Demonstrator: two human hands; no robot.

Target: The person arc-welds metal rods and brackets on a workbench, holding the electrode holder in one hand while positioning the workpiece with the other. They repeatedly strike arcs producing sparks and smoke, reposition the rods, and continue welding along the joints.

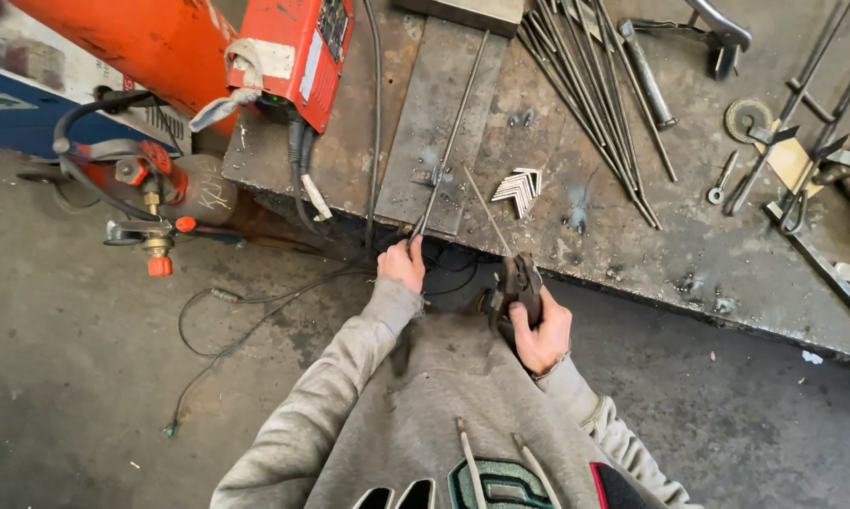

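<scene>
Your sleeves [349,377] are plain grey. Far left stands an orange-red welding machine [297,52] beside an orange cylinder [132,42]. The workbench [576,226] is dark, rust-mottled steel.

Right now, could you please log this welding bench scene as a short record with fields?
Left hand: grips the near end of a thin steel rod lying on a flat bar.
Right hand: holds an electrode holder with a welding rod pointing at the bench.
Bench: worn metal top, with a bundle of rods and stacked angle pieces.
Left of bench: red welder, gas cylinder.
</scene>
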